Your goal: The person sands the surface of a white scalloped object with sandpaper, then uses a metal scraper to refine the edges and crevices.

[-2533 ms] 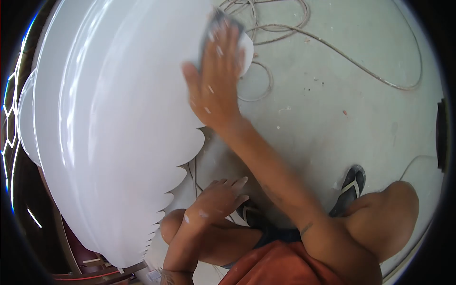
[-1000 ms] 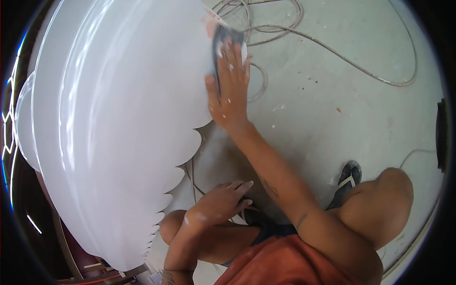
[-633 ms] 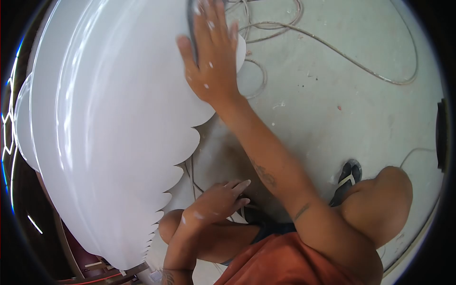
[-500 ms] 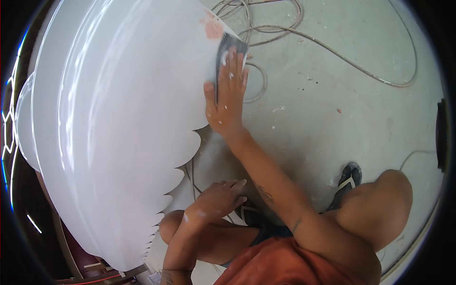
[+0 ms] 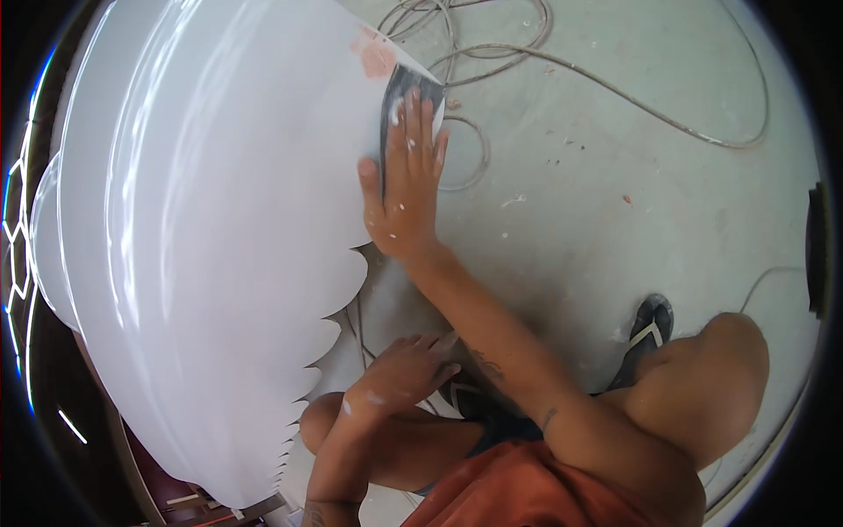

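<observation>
My right hand lies flat on a dark grey sheet, pressing it against the right edge of a large glossy white panel. Its fingers point up and the thumb is spread to the left. Just above the sheet is a pinkish patch on the panel. Near my knee, below the jagged edge of the panel, my left hand hangs with loosely bent fingers and nothing visible in it.
Coiled hose lies on the grey floor at the top, with a loop beside the panel's edge. My foot in a dark sandal is at the lower right. A dark object stands at the far right.
My right hand and the grey sheet have shifted slightly left over the panel's edge. My left hand has hardly moved. The view has shifted a little.
</observation>
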Demonstrator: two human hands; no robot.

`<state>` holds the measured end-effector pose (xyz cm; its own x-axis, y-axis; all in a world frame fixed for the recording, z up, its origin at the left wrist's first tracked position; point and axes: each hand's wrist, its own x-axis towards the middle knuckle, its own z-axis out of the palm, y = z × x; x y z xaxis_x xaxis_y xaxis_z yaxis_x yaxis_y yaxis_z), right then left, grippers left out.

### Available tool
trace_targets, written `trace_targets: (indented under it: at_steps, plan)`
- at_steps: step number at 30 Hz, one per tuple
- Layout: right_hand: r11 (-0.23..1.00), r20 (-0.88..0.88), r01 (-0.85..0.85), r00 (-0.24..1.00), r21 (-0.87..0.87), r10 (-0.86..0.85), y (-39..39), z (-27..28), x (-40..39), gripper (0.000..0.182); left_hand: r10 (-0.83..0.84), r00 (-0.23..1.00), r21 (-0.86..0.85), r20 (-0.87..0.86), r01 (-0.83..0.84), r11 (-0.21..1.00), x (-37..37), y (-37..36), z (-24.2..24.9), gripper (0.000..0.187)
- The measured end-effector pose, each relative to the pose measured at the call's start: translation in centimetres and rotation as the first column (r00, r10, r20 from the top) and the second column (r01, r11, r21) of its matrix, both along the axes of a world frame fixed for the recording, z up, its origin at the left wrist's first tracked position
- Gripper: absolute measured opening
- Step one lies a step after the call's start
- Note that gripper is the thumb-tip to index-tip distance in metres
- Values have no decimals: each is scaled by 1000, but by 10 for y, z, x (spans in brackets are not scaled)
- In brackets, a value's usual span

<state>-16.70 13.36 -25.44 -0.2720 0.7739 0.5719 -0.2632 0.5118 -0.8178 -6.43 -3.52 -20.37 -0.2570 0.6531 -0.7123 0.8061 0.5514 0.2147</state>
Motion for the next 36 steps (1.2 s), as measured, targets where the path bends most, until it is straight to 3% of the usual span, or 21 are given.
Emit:
trace_targets:
  at_steps: [2,7,8,10,12,14,16,18,20,21,23,26,27,29,34,36]
  plan:
    - [999,33,-20,999,-25,21,10,26,-11,69,14,1000,8,-5,-14,1000,4,5,4,54]
    - [996,-191,-20,981,88,37,56,97,-31,74,12,998,86,56,-17,996,13,0,1,54]
    - [996,-195,-24,980,89,41,53,89,-28,74,30,997,55,66,-33,998,13,1,3,54]
    - [999,85,-28,996,46,24,40,47,-19,75,49,997,28,62,-51,998,11,2,6,55]
    - [1000,94,3,996,18,-4,14,-1,-11,74,26,1000,23,15,-26,999,3,1,3,55]
    - [999,126,27,992,-24,-23,3,-10,-12,74,16,1000,-51,-17,-17,999,0,9,7,56]
    - [997,89,45,995,-58,-39,13,24,-16,73,23,999,-113,-31,-27,993,5,9,7,56]
    - [1000,-20,-17,1000,-23,17,37,73,-23,71,7,1000,74,-25,-5,997,11,5,8,55]
    - [991,15,86,996,98,-88,63,107,-34,73,15,999,94,30,-18,995,13,3,7,54]
    - [991,14,92,996,98,-94,65,105,-33,73,18,996,113,84,-27,993,12,4,6,54]
    - [994,16,-74,997,75,73,64,89,-25,72,-2,997,81,71,-4,997,8,3,1,54]
    - [998,54,-3,999,-55,6,24,13,-20,73,5,999,-5,40,-5,1000,3,6,-1,53]
    - [998,50,1,999,-58,2,17,5,-17,73,22,1000,-71,23,-20,997,1,7,-2,53]
    - [993,22,30,999,-112,-27,3,-10,-12,74,13,1000,-48,-5,-13,999,3,8,0,52]
    - [995,22,-81,997,63,80,50,104,-26,75,-25,1000,31,8,24,999,19,11,8,56]
    - [992,-38,2,999,126,2,70,116,-35,74,-48,995,159,85,34,987,21,8,10,57]
